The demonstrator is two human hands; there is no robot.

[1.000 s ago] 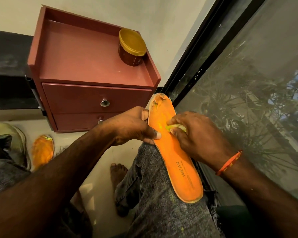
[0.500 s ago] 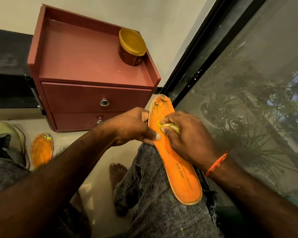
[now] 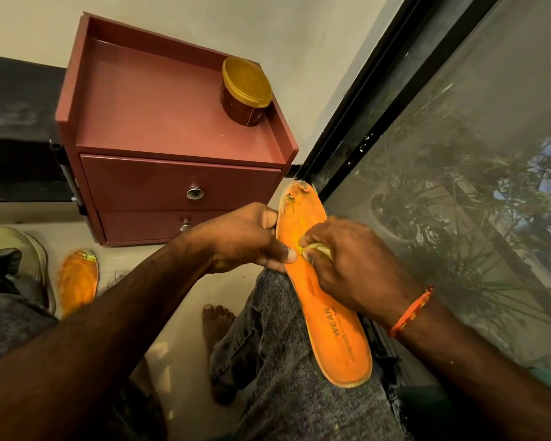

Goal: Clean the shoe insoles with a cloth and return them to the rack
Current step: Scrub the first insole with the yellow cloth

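Note:
An orange insole (image 3: 331, 329) printed "WEAR" lies along my right knee, its worn toe end pointing away from me. My left hand (image 3: 245, 237) grips its left edge near the middle, thumb on top. My right hand (image 3: 347, 262) presses a small yellow-green cloth (image 3: 318, 248) onto the insole's middle; most of the cloth is hidden under the fingers. A second orange insole (image 3: 77, 278) lies on the floor at the left, beside a pale shoe (image 3: 19, 259).
A red-brown two-drawer cabinet (image 3: 178, 183) stands ahead with a gold-lidded jar (image 3: 245, 90) on top. A black-framed window (image 3: 363, 106) with a mesh screen runs along the right. My bare foot (image 3: 217, 319) rests on the pale tiled floor.
My right hand with the cloth moved up the insole towards the toe, then slid back down a little to its middle. My left hand kept its grip.

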